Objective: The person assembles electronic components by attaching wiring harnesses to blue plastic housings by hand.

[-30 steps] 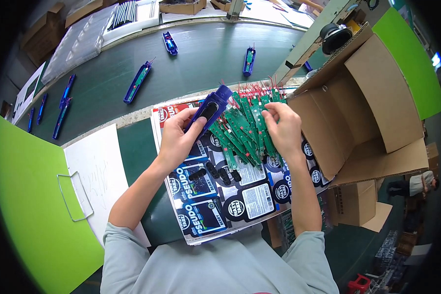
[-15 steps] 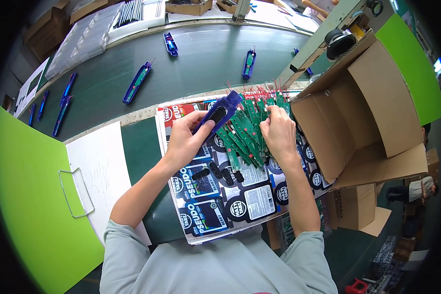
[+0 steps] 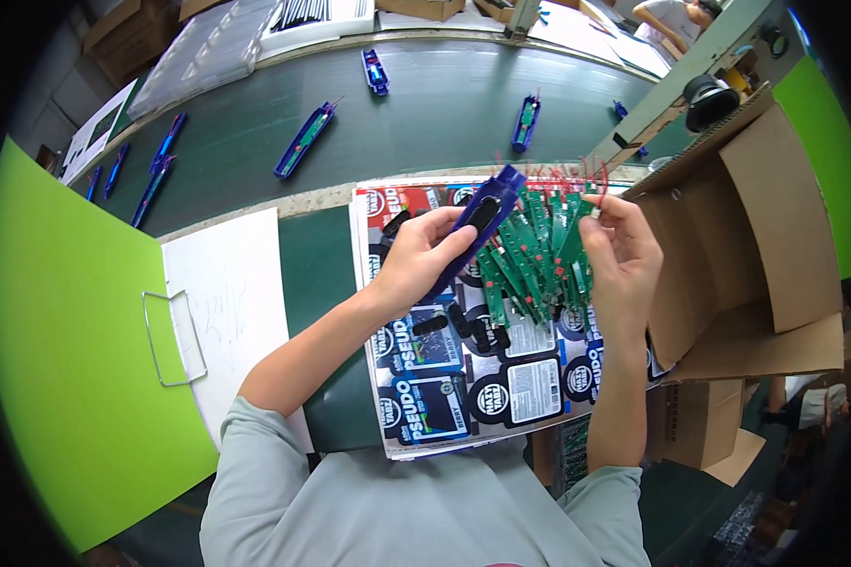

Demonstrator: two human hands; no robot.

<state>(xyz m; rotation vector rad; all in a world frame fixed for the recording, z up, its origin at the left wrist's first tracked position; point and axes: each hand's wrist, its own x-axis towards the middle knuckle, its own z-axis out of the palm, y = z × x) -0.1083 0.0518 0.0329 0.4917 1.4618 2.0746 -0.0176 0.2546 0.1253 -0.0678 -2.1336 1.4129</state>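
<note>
A long blue plastic housing with a black oval piece set in its face is gripped by my left hand, thumb pressing beside the oval. My right hand pinches the top end of a green circuit board strip, near its red wires, at the right side of a heap. That heap of green circuit boards with red wires lies on a printed cardboard sheet. Several loose black oval pieces sit below the heap, and another black piece lies by my left hand.
Beyond the sheet runs a dark green conveyor belt carrying several blue housings with boards in them. An open cardboard box stands close on my right. To the left are a bright green panel and a white sheet.
The view has shifted, so the scene sits further right. My right hand has closed on the end of a board and drawn slightly toward the heap's right edge. My left hand still holds the housing.
</note>
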